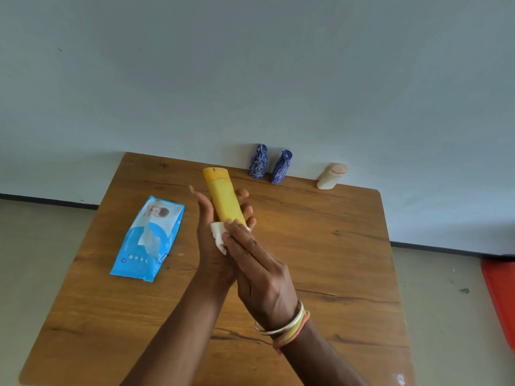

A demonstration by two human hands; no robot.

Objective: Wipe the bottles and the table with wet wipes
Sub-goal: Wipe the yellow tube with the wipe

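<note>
Bottle (224, 200) gripped in left hand (207, 238), fingers curled round; right hand (259, 270) flat, pressing wipe (218, 235) against bottle base.

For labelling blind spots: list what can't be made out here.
Base of the yellow bottle: head view, covered by the right hand and wet wipe.
Most of the wet wipe: head view, under that hand's fingers.
Print on the wipes pack: head view, too small to read.
The red object: head view, cut by the right edge.

Pale blue-grey wall (250, 65), dark skirting strip (41, 198), beige floor (41, 246), wooden table (334, 260) against wall, red object (501, 296) on floor right.
</note>
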